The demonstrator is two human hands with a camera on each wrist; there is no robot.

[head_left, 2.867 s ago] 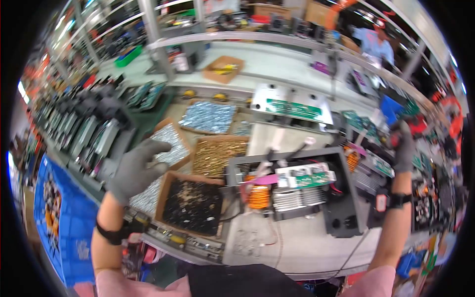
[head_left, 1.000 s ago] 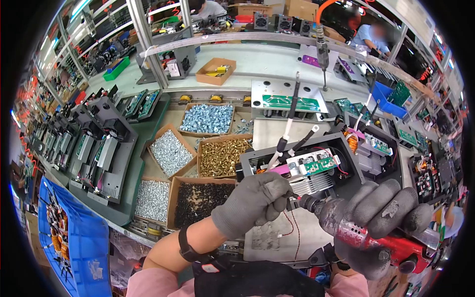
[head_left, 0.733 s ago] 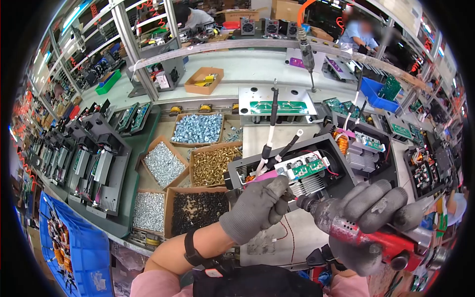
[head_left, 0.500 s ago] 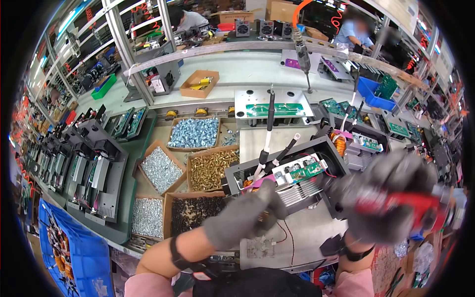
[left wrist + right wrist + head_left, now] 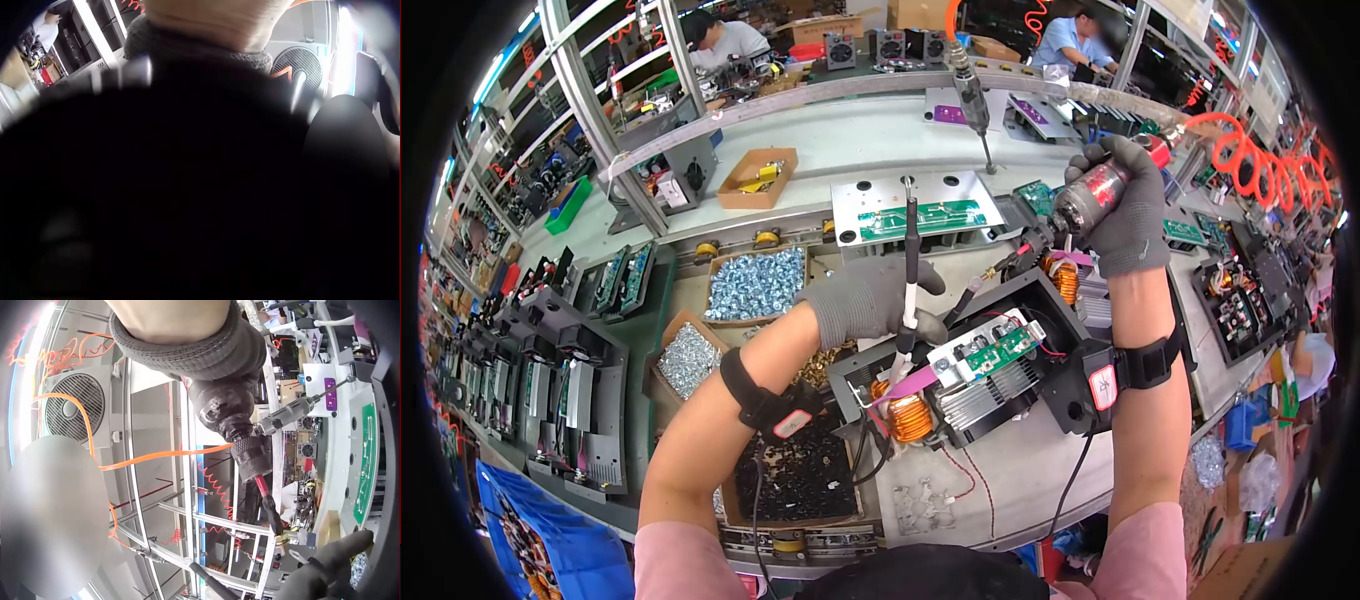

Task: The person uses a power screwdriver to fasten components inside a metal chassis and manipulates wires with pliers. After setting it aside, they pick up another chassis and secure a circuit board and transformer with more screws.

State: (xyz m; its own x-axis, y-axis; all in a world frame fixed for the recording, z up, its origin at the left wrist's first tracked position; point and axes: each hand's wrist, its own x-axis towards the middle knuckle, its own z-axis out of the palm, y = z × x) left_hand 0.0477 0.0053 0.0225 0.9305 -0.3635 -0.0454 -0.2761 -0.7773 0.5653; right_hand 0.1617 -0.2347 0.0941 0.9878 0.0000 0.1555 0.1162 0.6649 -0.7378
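Observation:
In the head view, the gloved right hand (image 5: 1128, 205) grips a red and grey power driver (image 5: 1090, 200), its bit pointing down-left with a brass-coloured piece at the tip (image 5: 990, 273). The gloved left hand (image 5: 868, 298) reaches over the near unit's dark housing (image 5: 1065, 300), index finger and thumb extended and apart. An upright black and white cable (image 5: 911, 245) crosses in front of its fingers; a shorter black cable (image 5: 962, 302) leans beside them. The right wrist view shows the driver's chuck (image 5: 252, 459) above the left hand (image 5: 322, 572). The left wrist view is mostly dark.
Screw trays stand at left, one of blue-silver screws (image 5: 755, 285) and one of black (image 5: 800, 475). A white panel with a green board (image 5: 920, 220) lies behind the housing. A second driver (image 5: 970, 95) hangs above the bench. Farther right are more units (image 5: 1240, 305).
The right hand has carried the driver from the lower right to the upper right. The left hand has moved up and spread its fingers, and the head view has shifted.

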